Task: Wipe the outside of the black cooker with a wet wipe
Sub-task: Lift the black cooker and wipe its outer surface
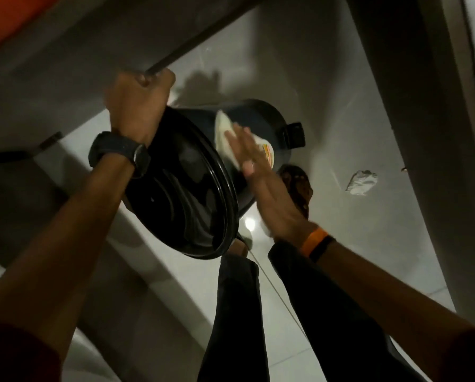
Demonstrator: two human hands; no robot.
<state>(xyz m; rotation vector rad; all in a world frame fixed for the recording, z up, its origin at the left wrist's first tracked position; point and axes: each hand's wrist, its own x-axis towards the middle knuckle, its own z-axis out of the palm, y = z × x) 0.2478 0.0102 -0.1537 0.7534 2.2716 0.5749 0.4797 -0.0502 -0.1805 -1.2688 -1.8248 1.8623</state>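
The black cooker (186, 186) is held up in the air, tipped on its side with its open mouth facing me. My left hand (137, 106) grips its upper rim, a dark watch on the wrist. My right hand (255, 166) lies flat against the cooker's outer wall and presses a white wet wipe (225, 133) onto it, next to a yellow label (268, 151). A black side handle (295, 135) sticks out on the far side. The right wrist wears orange and black bands.
Below is a pale tiled floor (327, 216) with a crumpled white wipe (361, 183) lying on it. My dark trouser legs (236, 312) and one foot in a sandal (297, 186) show under the cooker. A grey counter edge (93, 51) runs along the upper left.
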